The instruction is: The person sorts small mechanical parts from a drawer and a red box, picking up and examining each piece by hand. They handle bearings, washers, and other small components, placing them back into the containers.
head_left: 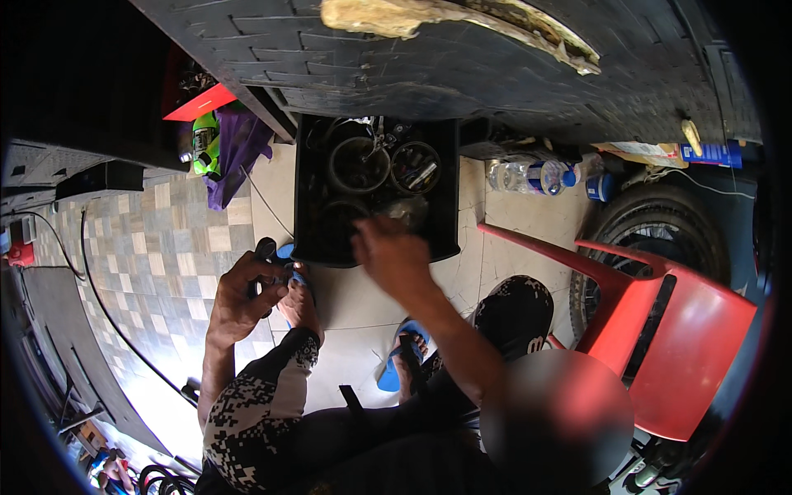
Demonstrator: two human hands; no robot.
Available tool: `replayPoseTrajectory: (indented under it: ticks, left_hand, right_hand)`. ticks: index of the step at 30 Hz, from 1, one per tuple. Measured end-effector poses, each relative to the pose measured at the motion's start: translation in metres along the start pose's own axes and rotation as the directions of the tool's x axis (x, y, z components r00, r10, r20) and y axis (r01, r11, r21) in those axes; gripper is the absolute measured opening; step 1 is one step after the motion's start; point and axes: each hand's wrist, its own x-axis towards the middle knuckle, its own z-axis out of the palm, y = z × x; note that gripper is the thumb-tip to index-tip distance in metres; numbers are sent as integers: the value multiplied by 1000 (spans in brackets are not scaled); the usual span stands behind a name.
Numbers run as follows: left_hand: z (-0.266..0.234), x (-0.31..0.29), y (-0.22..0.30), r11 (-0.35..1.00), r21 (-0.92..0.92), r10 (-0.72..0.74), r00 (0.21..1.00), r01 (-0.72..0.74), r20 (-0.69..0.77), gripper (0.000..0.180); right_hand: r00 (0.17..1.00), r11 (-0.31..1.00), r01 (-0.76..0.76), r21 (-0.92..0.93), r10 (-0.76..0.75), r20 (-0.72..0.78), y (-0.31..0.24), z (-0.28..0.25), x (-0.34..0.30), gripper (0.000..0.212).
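My left hand (247, 290) is closed around a small dark handle-shaped tool (266, 247), just beside my left foot in a blue flip-flop (295, 285). My right hand (394, 257) reaches over the near rim of a black plastic crate (309, 206) on the pale floor tiles. The crate holds metal rings, bearings and several small dark parts (388, 165). The right hand is blurred, with its fingers curled at a greyish piece inside the crate; I cannot make out whether it grips it. My right foot (404, 355) also rests on a blue flip-flop.
A red plastic chair (676, 330) stands at the right, with a tyre (660, 219) behind it. Clear water bottles (528, 176) lie right of the crate. A purple cloth (239, 148) and a green bottle (204, 140) lie to its left. A black cable (107, 305) crosses the checkered floor.
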Motion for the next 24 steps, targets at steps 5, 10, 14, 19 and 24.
replayPoseTrajectory:
  ticks: [5,10,14,19,24]
  left_hand:
    - [3,1,3,995,81,55,998,-56,3,27]
    - [8,3,11,983,151,107,994,-108,15,31]
    - [9,2,10,983,156,95,995,-95,12,31]
    - [8,-1,7,983,169,71,997,-72,15,31]
    - [8,0,7,987,137,87,996,-86,-3,30]
  right_hand:
    - [971,965,-19,-260,80,224,80,-14,42,16]
    - [920,867,156,-473,48,390,90,22,60,15]
    - [912,839,223,-496,-1,409,84,8,61,15]
    - [890,918,92,-386,97,445,68,-59,56,18]
    - [894,928,-182,325,19,448,80,-121,72,25]
